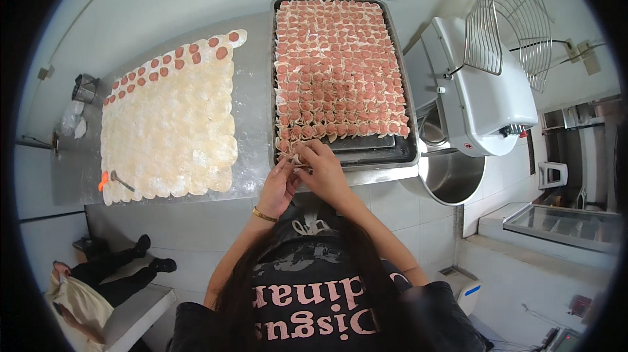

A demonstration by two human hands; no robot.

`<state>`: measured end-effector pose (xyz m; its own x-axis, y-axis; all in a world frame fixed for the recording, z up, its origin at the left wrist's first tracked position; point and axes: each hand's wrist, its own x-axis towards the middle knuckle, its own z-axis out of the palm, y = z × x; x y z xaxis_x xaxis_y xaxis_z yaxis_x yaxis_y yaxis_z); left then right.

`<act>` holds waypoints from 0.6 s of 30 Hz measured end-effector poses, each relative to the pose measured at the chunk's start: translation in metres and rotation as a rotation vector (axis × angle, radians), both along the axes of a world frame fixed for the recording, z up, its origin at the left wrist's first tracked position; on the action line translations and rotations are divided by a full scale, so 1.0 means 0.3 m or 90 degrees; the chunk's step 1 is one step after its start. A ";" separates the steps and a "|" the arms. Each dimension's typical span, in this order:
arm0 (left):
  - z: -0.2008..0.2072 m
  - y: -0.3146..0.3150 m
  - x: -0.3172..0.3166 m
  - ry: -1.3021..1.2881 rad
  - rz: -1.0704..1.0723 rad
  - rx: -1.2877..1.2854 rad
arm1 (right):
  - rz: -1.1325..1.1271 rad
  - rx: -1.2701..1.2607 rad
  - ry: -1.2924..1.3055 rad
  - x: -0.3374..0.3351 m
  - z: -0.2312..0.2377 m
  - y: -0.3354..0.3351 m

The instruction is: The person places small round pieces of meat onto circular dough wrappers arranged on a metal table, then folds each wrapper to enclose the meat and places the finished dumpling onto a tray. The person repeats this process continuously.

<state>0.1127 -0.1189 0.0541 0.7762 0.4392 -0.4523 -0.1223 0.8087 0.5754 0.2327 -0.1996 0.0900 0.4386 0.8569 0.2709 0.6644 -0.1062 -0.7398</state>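
My two hands meet over the near left corner of a dark metal tray (361, 145). Between their closed fingertips is a small open-topped dumpling (300, 161), mostly covered by the fingers. My left hand (278, 188), with a gold band on its wrist, pinches it from the left; my right hand (322, 170) closes on it from the right. Tight rows of dumplings (340, 70) with pink meat tops fill most of the tray. To the left lies a sheet of overlapping round dough wrappers (170, 136), with dabs of pink meat on several along its far edge.
The tray and wrappers lie on a metal table (252, 84) dusted with flour. Near the wrappers' left corner rests a small tool (122, 182) beside an orange object (103, 181). A white mixer (490, 103) and its steel bowl (451, 178) stand right. A person (85, 306) sits lower left.
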 end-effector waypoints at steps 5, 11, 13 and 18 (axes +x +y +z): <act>0.042 0.023 0.010 -0.022 -0.030 0.032 | -0.088 -0.026 0.096 0.065 -0.025 -0.064; -0.078 0.214 -0.088 0.303 0.237 0.580 | -0.313 -0.033 0.023 0.295 -0.110 -0.297; -0.145 0.243 -0.123 0.462 0.177 0.723 | -0.386 -0.076 0.027 0.345 -0.149 -0.351; -0.259 0.206 -0.135 0.498 0.123 1.068 | -0.435 -0.149 -0.038 0.397 -0.210 -0.388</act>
<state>0.0723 -0.0571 -0.0237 0.5229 0.7951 0.3073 0.5224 -0.5838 0.6215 0.3517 -0.3159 0.0270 0.8868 0.4358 0.1537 0.4319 -0.6635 -0.6109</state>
